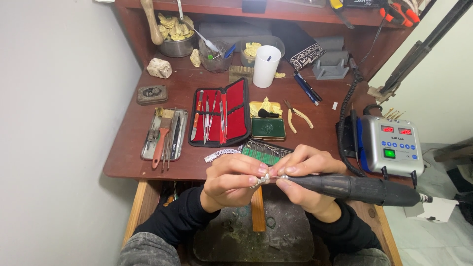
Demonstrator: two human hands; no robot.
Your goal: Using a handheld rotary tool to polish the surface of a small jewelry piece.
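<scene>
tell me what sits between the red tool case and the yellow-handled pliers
In the head view, between red tool case and pliers: a green tin, its open lid behind.

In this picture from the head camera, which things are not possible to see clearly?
- Small silvery piece in the left hand: mostly covered by fingertips, shape unclear.
- Tip of the black rotary handpiece in the right hand: too small, hidden between both hands.
- Tools in the red case: too small to tell apart.
- Items on the top shelf: cut off by the upper edge.
</scene>
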